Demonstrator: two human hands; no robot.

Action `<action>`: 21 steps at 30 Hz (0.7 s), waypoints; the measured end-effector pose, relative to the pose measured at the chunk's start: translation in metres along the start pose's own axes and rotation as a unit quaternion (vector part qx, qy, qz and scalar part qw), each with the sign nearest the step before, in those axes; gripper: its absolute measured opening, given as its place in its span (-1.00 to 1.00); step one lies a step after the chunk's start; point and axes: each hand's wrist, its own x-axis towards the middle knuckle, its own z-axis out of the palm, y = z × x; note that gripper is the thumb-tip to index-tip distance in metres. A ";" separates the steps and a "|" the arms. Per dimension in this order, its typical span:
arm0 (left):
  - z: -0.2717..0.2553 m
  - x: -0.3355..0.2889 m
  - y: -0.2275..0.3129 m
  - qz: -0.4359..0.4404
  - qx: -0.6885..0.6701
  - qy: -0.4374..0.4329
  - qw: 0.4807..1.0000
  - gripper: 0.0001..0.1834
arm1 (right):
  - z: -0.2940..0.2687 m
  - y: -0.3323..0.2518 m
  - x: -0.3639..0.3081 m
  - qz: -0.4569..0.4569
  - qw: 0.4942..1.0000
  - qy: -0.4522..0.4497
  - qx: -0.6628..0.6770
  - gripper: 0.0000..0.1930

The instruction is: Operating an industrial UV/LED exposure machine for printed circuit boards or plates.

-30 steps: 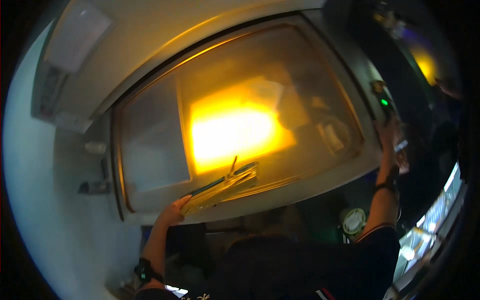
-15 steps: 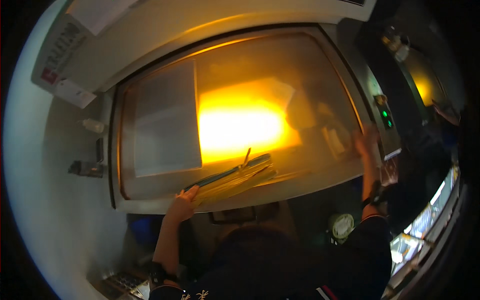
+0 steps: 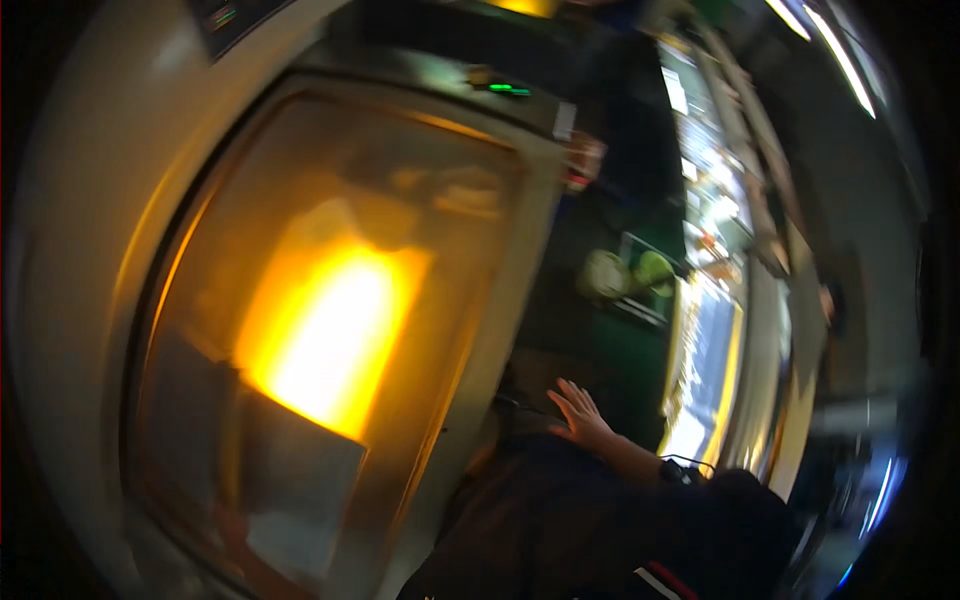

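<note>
- The framed table (image 3: 450,285), 9 o'clock, glows yellow.
- Long blurred strip (image 3: 231,440), 8 o'clock, over the table.
- Right hand (image 3: 579,409), 4 o'clock: empty, fingers wide apart.
- Left hand (image 3: 234,526), beneath strip: blurred, its grip I cannot tell.

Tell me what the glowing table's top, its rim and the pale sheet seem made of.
Top: perhaps glass or clear plastic, smooth, since it carries a soft yellow glow. Rim: possibly painted metal, dull gray, judging by its even colour and faint sheen. Sheet: maybe matte paper or film; it looks flat, pale and straight-edged, but blur leaves this open.
</note>
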 end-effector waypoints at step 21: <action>-0.034 -0.037 0.220 0.045 -0.081 -0.309 0.946 -0.43 | -0.076 -0.201 0.100 -0.335 0.936 0.074 -0.078 -0.18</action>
